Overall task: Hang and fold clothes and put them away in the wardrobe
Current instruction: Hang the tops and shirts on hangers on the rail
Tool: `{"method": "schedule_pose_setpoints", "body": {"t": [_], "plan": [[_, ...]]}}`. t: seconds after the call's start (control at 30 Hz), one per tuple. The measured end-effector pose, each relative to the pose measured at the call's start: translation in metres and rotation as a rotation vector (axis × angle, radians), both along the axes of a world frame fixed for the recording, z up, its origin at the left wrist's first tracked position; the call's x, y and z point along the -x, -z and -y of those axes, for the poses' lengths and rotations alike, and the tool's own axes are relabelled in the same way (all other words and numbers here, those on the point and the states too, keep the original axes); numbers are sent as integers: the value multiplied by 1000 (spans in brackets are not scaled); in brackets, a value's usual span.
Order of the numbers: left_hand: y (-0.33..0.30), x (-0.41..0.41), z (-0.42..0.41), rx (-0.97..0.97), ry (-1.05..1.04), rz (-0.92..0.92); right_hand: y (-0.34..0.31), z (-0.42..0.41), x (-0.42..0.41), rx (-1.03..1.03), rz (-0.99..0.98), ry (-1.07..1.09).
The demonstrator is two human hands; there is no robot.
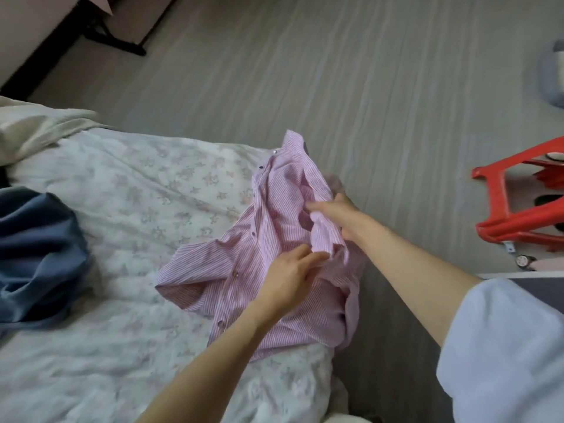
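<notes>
A pink striped button shirt [274,215] lies crumpled at the right edge of the bed [128,190], partly lifted and hanging over the side. My right hand [335,212] grips a bunch of the shirt's fabric near its upper part. My left hand [290,276] pinches a fold of the same shirt lower down, close to the button row. A blue garment [36,257] lies in a heap on the bed's left side.
The bed carries a white floral cover, with a cream pillow [36,129] at the far left. A red plastic stool [518,203] lies tipped on the grey wood floor [366,87] at the right. Dark furniture legs [116,41] stand at the top left.
</notes>
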State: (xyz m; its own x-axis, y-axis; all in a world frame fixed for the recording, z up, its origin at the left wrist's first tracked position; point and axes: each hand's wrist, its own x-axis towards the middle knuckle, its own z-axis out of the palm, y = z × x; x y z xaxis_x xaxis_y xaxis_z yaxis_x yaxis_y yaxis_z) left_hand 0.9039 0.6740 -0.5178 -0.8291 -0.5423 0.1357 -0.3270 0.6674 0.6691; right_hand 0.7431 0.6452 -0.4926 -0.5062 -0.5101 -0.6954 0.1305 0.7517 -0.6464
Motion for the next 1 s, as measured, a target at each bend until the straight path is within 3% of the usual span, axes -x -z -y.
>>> {"method": "schedule_pose_setpoints", "body": {"t": [0.07,0.2,0.3,0.43,0.57,0.67,0.8,1.0], "plan": [[-9,-5,2,-28,113,49,-2,-14,0,-147,-181,-138],[-39,-9,20,-155,45,108,-28,-58,11,-93,-433,-410],[-61,5,35,6,-84,204,-66,-95,27,-23,-470,-598],[-96,46,27,129,66,376,-120,-147,53,-15,-545,-707],[-144,104,-16,247,356,470,-181,-216,88,33,-607,-631],[-175,148,-48,166,485,417,-225,-266,115,44,-693,-537],[-229,209,-117,-31,574,170,-283,-354,151,148,-824,-360],[-310,265,-228,-95,661,-96,-332,-485,164,150,-1099,-139]]}}
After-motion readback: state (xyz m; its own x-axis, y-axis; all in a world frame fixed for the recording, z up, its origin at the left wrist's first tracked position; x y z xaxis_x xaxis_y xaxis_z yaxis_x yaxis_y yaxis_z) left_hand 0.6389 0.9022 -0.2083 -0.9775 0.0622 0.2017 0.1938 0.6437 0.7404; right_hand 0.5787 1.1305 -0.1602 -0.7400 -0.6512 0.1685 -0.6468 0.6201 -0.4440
